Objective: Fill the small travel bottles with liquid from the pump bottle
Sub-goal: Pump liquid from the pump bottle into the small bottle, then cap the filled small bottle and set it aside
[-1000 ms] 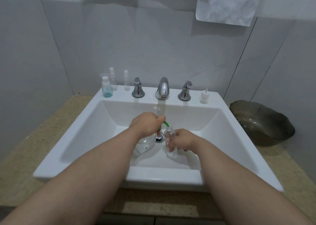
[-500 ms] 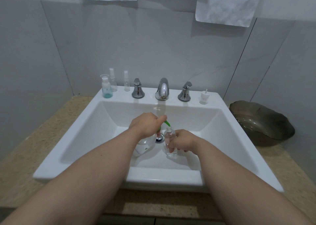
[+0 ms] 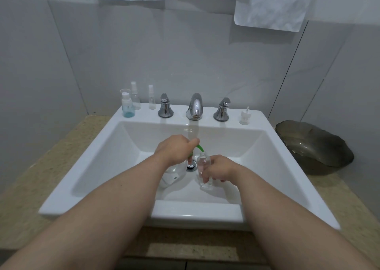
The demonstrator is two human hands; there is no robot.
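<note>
A clear pump bottle (image 3: 173, 174) with a green pump head (image 3: 199, 147) stands in the white sink basin (image 3: 123, 152). My left hand (image 3: 174, 149) lies over the pump, fingers curled on it, the green nozzle pointing at the mouth of a small clear travel bottle (image 3: 203, 168). My right hand (image 3: 219, 168) grips that bottle upright on the basin floor. On the sink ledge at back left stand a blue-tinted bottle (image 3: 127, 105) and two small spray bottles (image 3: 135, 96) (image 3: 151, 98). A loose white spray cap (image 3: 245, 116) sits on the ledge at right.
The chrome faucet (image 3: 194, 107) and its two handles (image 3: 165, 108) (image 3: 222, 109) line the back ledge, above the drain (image 3: 191, 167). A dark glass bowl (image 3: 314, 146) sits on the beige counter to the right. White towels (image 3: 275, 6) hang on the wall.
Both hands hold their places; the view has barely shifted. No visible change in the bottles.
</note>
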